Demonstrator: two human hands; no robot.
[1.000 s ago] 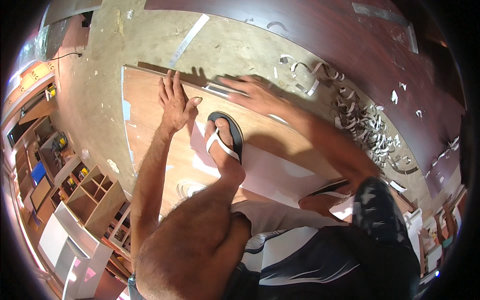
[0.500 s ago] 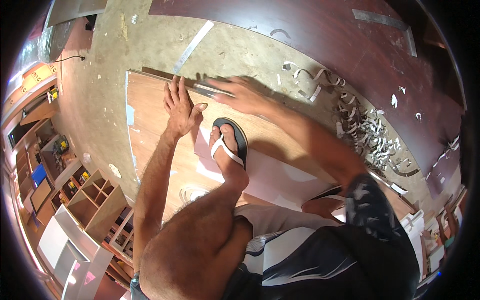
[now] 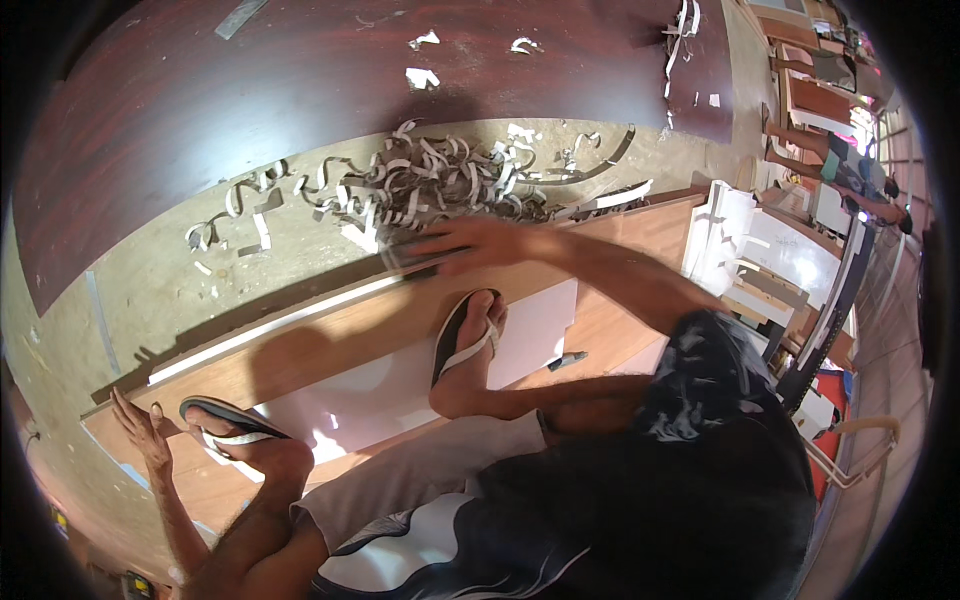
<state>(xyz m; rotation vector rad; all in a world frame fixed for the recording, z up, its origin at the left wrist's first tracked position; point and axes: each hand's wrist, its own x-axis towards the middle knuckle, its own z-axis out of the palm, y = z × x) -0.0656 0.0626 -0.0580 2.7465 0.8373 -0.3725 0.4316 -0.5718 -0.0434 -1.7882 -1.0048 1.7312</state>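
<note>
My left hand (image 3: 147, 428) rests at the left end of a wooden board (image 3: 400, 300), fingers stretched out and thumb apart. Along the board's far edge runs a narrow white strip (image 3: 275, 327). My right hand (image 3: 485, 245) is over that edge, farther right, smeared by motion. Its fingers are curled over a dark, flat, narrow thing, too blurred to name. Both my feet, in black sandals with white straps (image 3: 468, 350), stand on a pale sheet (image 3: 375, 385) lying on the board. A small dark object (image 3: 568, 361) lies by the right foot.
Curled white and dark shavings (image 3: 430, 180) are heaped on the concrete floor beyond the board. A large dark red panel (image 3: 260, 110) lies farther off. White panels and offcuts (image 3: 765, 250) are at the right, with other people (image 3: 845, 165) behind.
My view has swung to the right. The right hand has moved rightward along the board's edge, away from the left hand, which stays near the left end.
</note>
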